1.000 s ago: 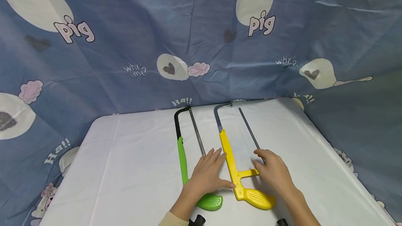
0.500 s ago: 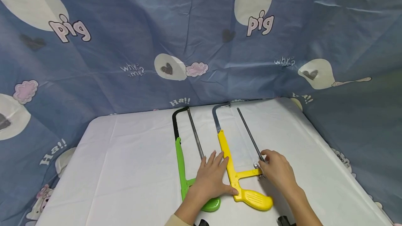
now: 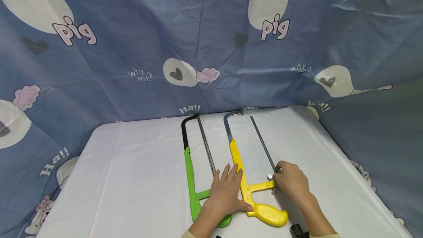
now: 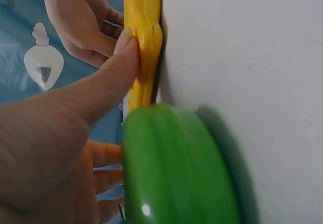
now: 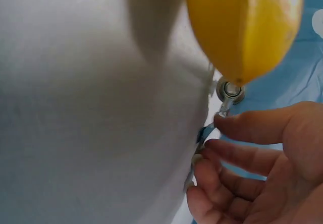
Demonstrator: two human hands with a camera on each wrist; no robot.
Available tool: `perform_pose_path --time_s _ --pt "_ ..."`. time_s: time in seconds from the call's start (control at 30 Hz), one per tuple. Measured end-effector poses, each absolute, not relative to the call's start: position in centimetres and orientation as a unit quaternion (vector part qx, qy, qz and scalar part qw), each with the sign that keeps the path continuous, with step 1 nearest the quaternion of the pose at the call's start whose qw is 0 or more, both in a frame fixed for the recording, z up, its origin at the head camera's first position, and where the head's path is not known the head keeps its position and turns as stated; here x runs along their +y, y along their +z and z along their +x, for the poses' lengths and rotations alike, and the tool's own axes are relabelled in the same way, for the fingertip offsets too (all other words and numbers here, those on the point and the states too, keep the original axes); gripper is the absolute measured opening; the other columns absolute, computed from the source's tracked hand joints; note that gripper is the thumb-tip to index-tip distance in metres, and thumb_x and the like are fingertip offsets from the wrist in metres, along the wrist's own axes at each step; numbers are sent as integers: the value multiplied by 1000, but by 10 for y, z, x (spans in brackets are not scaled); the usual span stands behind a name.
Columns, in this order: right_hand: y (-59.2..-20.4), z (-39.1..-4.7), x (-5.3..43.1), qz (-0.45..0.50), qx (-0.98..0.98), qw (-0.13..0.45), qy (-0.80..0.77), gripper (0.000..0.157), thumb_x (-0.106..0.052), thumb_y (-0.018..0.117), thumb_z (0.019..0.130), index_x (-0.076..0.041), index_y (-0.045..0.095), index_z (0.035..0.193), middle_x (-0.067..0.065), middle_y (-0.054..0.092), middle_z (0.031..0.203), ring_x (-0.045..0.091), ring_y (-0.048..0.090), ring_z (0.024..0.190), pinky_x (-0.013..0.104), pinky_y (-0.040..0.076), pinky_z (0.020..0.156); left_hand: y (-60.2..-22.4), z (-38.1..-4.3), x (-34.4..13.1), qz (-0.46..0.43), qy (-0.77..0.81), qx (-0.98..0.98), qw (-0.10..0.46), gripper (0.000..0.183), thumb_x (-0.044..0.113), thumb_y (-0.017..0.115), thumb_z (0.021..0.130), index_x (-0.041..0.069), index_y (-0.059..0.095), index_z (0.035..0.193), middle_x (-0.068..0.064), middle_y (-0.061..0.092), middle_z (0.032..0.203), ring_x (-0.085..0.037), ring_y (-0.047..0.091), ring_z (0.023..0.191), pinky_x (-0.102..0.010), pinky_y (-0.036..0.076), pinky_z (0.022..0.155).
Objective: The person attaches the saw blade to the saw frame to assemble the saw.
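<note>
A yellow hacksaw (image 3: pixel 235 153) lies flat on the white table, its ribbed handle (image 3: pixel 271 214) toward me. My left hand (image 3: pixel 225 194) rests with spread fingers over its frame, thumb against the yellow handle's base; the left wrist view shows that thumb (image 4: pixel 118 75) pressing the yellow side. With thumb and fingertips, my right hand (image 3: pixel 292 181) pinches the near end of the dark hacksaw blade (image 3: pixel 263 144), beside a metal wing nut (image 3: pixel 270 177) on the yellow crossbar. The blade's far end lies apart from the frame's tip.
Left of the yellow saw lies a green hacksaw (image 3: pixel 190 170) with its blade (image 3: pixel 206 146) along its frame; my left hand and forearm partly cover it. A blue printed cloth (image 3: pixel 148 47) hangs behind the white table (image 3: pixel 142 172).
My right hand has shifted slightly right and closed its fingertips on the blade's near end, uncovering the wing nut. My left hand has slid a little toward me and right.
</note>
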State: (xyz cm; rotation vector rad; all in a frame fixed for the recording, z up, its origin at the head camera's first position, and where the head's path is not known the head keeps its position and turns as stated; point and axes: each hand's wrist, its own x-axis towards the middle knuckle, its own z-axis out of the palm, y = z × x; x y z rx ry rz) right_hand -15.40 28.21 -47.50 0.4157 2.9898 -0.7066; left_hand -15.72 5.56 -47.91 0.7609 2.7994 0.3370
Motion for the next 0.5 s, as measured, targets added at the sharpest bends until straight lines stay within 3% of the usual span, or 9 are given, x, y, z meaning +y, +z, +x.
perform_pose_path --time_s 0.33,0.5 --pt "-476 -159 282 130 963 16 -238 24 -4 65 78 3 67 101 17 70 86 24 56 66 35 46 54 -477 -157 57 258 85 955 116 117 77 74 63 16 35 155 -6 25 166 -29 24 153 -57 25 121" --pt "-477 -161 282 136 959 20 -248 21 -5 67 78 0 66 99 10 66 78 23 52 64 32 41 53 -479 -158 57 262 76 954 121 118 78 72 63 16 34 156 -6 23 166 -29 23 154 -58 24 121"
